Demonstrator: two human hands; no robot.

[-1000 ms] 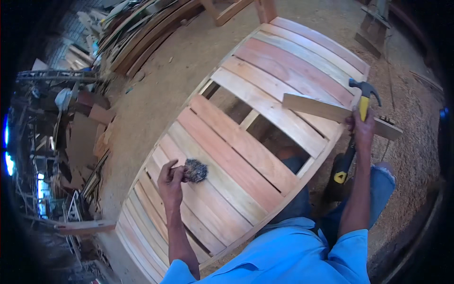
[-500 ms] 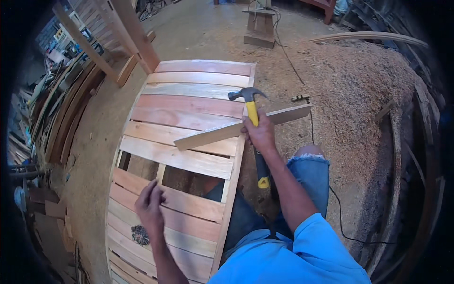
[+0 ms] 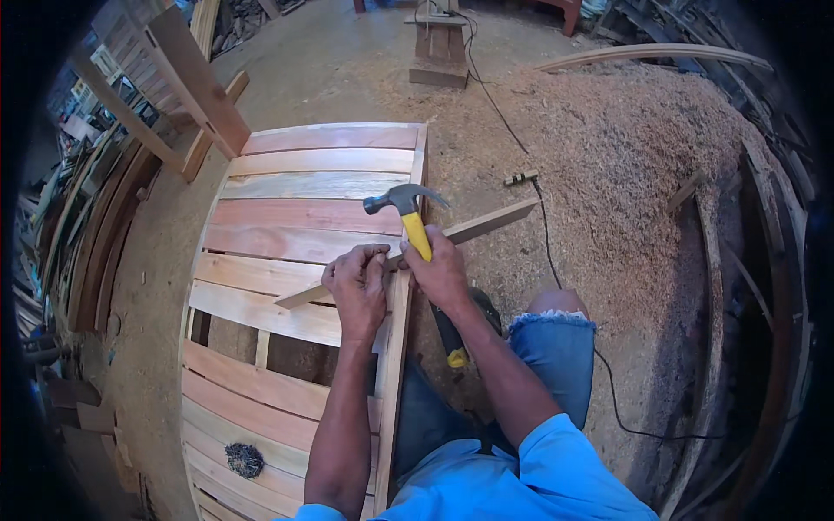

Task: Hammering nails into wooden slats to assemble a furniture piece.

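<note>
My right hand (image 3: pixel 441 276) grips a claw hammer (image 3: pixel 417 236) by its yellow handle, its dark head pointing up and away. The same hand also steadies a loose wooden slat (image 3: pixel 497 220), which lies slantwise across the right rail of a slatted wooden panel (image 3: pixel 300 241). Against the slat's near side is my left hand (image 3: pixel 358 295), its thumb and fingers pinched together at the slat's upper edge. Whatever sits in that pinch is too small to make out. A dark clump of nails (image 3: pixel 244 460) rests on the panel's nearer slats.
Between the slats is an open gap (image 3: pixel 297 358). A black and yellow tool (image 3: pixel 453 346) is beside my leg. Wood shavings (image 3: pixel 625 174) heap up at the right, with a black cable (image 3: pixel 549 239) along them. Planks (image 3: pixel 113 221) are stacked at the left; an upright wooden frame (image 3: pixel 195 78) stands behind.
My left hand has come up from over the nearer slats to the slat beside my right hand. The hammer and slat have shifted slightly left in view, still held.
</note>
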